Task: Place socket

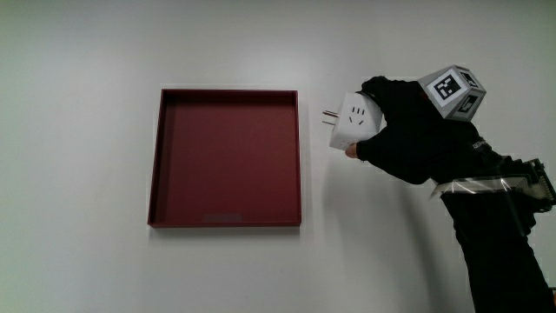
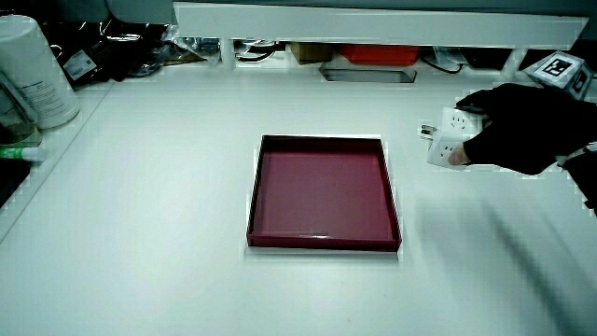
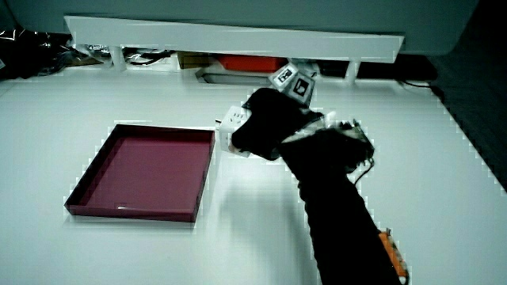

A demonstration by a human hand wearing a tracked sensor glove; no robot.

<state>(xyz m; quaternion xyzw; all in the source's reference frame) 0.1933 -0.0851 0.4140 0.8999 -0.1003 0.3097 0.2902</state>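
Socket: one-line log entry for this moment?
hand: shut on socket | socket: beside tray, prongs toward tray | tray: nothing in it | placement: not yet done

So the tray (image 1: 228, 158) sits flat on the desk (image 1: 78, 261), nothing in it. The socket (image 1: 354, 120) is just beside the tray, not touching it, prongs pointing at it, gripped in the hand (image 1: 417, 135). A container (image 2: 35, 75) stands at the desk's edge, well apart from the tray.

The hand (image 3: 265, 127) grips a white socket (image 3: 235, 120) just beside the red tray (image 3: 202, 178), near the low partition (image 3: 238, 39).
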